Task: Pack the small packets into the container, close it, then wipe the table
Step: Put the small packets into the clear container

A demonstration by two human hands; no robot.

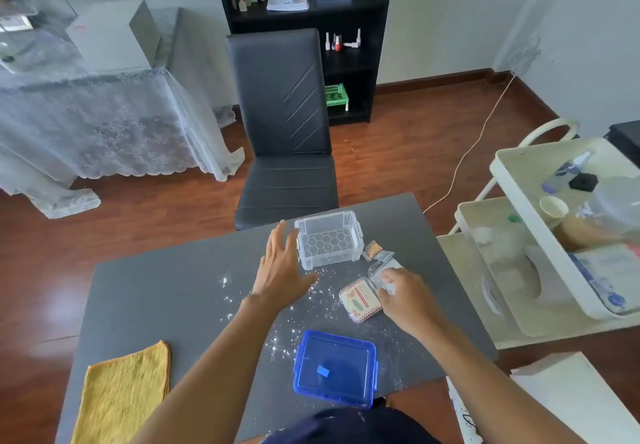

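A clear plastic container (329, 238) stands open and empty at the far middle of the dark grey table (166, 291). Its blue lid (335, 368) lies flat near the front edge. My left hand (281, 267) hovers open, fingers spread, just left of the container. My right hand (403, 296) pinches a clear packet (382, 268) to the right of the container. A packet with a red-patterned label (360, 299) lies beside that hand. A small orange-speckled packet (372, 248) rests next to the container. White powder specks (298, 325) are scattered over the table's middle.
A folded yellow cloth (126, 395) lies at the table's front left corner. A black chair (284, 124) stands behind the table. A white trolley (540, 253) with cups and bottles is close on the right. A lace-covered table (86, 121) is at far left.
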